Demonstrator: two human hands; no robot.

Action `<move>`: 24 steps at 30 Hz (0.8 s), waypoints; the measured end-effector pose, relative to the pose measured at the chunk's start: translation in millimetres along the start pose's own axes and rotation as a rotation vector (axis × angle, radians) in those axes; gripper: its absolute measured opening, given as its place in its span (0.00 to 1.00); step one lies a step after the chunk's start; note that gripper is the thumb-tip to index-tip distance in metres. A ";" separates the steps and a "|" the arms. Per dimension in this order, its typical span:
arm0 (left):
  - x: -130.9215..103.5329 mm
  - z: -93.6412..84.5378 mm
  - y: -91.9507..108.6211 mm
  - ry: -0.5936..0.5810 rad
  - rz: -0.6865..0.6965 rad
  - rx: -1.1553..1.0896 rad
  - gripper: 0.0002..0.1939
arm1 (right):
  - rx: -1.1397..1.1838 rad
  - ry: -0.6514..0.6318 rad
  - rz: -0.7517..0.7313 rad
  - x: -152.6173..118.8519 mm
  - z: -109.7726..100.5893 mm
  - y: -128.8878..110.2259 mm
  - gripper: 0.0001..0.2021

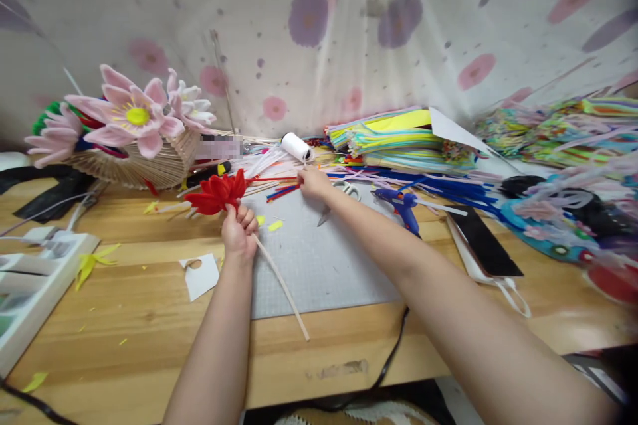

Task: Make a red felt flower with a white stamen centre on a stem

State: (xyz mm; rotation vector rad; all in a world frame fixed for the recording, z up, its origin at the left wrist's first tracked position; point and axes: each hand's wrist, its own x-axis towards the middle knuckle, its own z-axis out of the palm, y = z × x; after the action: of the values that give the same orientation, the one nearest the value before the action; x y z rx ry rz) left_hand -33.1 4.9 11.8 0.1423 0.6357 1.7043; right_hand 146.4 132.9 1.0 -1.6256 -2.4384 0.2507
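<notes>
My left hand (pixel 240 229) is closed around the base of a red flower (pixel 218 192) with fuzzy, pointed petals. Its pale stem (pixel 282 273) slants down to the right from my fist, over the grey cutting mat (pixel 319 279). My right hand (pixel 313 184) reaches to the back of the mat, its fingers pinched at the end of a thin red strand (pixel 274 178). The strand runs left to the flower's edge; whether it is joined there I cannot tell. Under it lie short blue and red pipe cleaners (pixel 284 193). Scissors (pixel 346 192) lie partly behind my right forearm.
A white thread spool (pixel 296 147) and pipe cleaner bundles (pixel 393 136) line the back. On the right are a blue glue gun (pixel 403 206) and a phone (pixel 486 239). Pink flowers (pixel 132 113) stand in a woven basket (pixel 144 163) at left, beyond a white power strip (pixel 40 279).
</notes>
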 end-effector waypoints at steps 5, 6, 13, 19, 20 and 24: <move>3.4 -0.9 2.0 -0.003 0.032 0.008 0.16 | -0.029 0.075 -0.021 9.6 -5.9 -5.1 0.14; 2.6 -0.6 0.8 -0.002 0.030 0.022 0.15 | -0.040 0.081 -0.033 13.3 -5.4 -9.0 0.15; -4.2 1.2 -6.7 0.009 0.050 0.103 0.15 | -0.128 0.045 -0.110 31.0 0.8 -29.7 0.13; -7.5 5.2 -14.4 -0.079 -0.046 0.063 0.17 | 0.027 0.193 0.040 18.7 -27.1 -19.5 0.14; -8.3 5.6 -15.8 -0.099 -0.070 0.057 0.19 | 0.071 0.236 0.062 13.8 -34.1 -15.5 0.15; -11.7 7.4 -19.6 -0.091 -0.115 0.112 0.22 | 0.241 0.386 0.059 -10.9 -56.9 3.8 0.13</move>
State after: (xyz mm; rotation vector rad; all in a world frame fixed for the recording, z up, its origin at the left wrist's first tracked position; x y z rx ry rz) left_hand -10.0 -1.7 11.4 0.2569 0.6594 1.5433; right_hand 168.5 126.0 54.2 -1.4837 -1.9940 0.2071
